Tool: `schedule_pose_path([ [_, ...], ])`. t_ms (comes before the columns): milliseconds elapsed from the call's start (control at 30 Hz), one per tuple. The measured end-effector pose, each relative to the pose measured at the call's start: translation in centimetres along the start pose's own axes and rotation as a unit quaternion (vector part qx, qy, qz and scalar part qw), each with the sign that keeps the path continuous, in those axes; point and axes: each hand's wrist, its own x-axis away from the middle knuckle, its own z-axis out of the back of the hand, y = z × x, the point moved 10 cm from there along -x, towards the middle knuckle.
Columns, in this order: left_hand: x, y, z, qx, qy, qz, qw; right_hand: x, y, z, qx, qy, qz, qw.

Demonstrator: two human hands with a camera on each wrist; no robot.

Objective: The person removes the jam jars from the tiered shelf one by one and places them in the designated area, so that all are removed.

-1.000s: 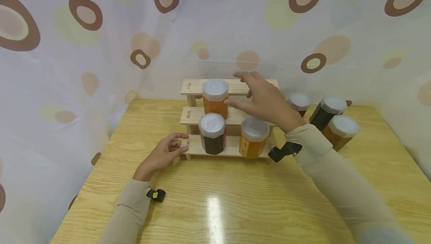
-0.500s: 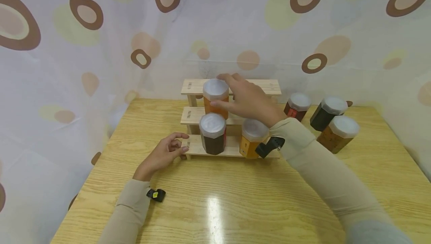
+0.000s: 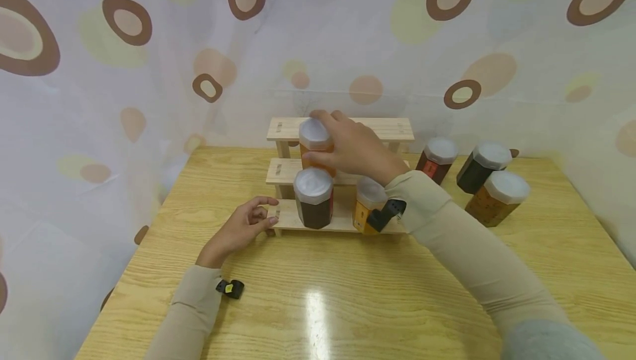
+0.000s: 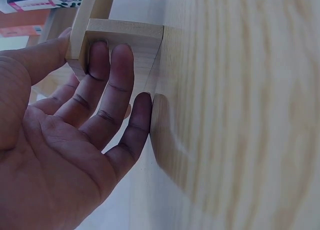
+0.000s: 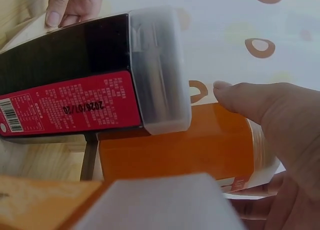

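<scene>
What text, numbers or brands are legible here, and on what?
"2026/0?/20", upside down, red label, dark jar on the bottom shelf; month's second digit unclear.
Rest of that jar's print: too small.
Orange jar, yellow-orange jar, red-labelled jar on the table: marks too small or blurred.

Tons of room on the table (image 3: 358, 305) in front of the rack's (image 3: 283, 172) front edge, and the top step's right end is open too. But the left hand (image 3: 248, 219) plugs the front step's left end, the dark jar (image 3: 315, 200) stands right before the orange jar (image 3: 312, 138), and the right hand (image 3: 355, 147) fills that one's right side. Narrow slot between dark jar and yellow jar (image 3: 361, 213), with the right sleeve (image 3: 447, 222) hanging just right of it
</scene>
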Motion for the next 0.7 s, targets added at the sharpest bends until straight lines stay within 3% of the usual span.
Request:
schedule_pose_path([
  [700, -0.23, -0.26, 0.00, 0.005, -0.009, -0.009, 0.9999, 0.10, 0.46, 0.78, 0.016, 0.041, -0.007, 0.9990],
])
